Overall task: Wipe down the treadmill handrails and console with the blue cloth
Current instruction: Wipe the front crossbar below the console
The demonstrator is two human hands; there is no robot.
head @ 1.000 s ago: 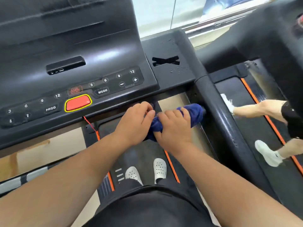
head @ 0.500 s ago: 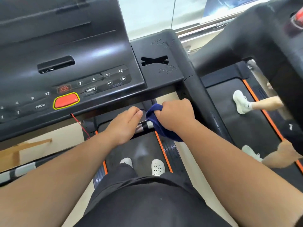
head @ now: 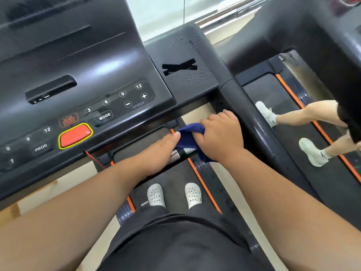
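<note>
The blue cloth [head: 190, 132], spread rightward along the front handrail [head: 175, 155] a second ago, is now bunched in the right hand [head: 220, 136], whose fingers curl tight round it on the bar. The left hand [head: 158, 151] has let go — it lies on the rail, fingers fairly straight, one tip touching the cloth. This stretch looks wiped; the console [head: 78, 61] and right side rail [head: 259, 132] likely remain.

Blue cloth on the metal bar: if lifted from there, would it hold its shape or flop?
Probably floppy: the dark blue fabric cloth bunches in folds under the right hand, and a tail droops below the shiny metal bar. Likely light, since one hand gathers it whole.
</note>
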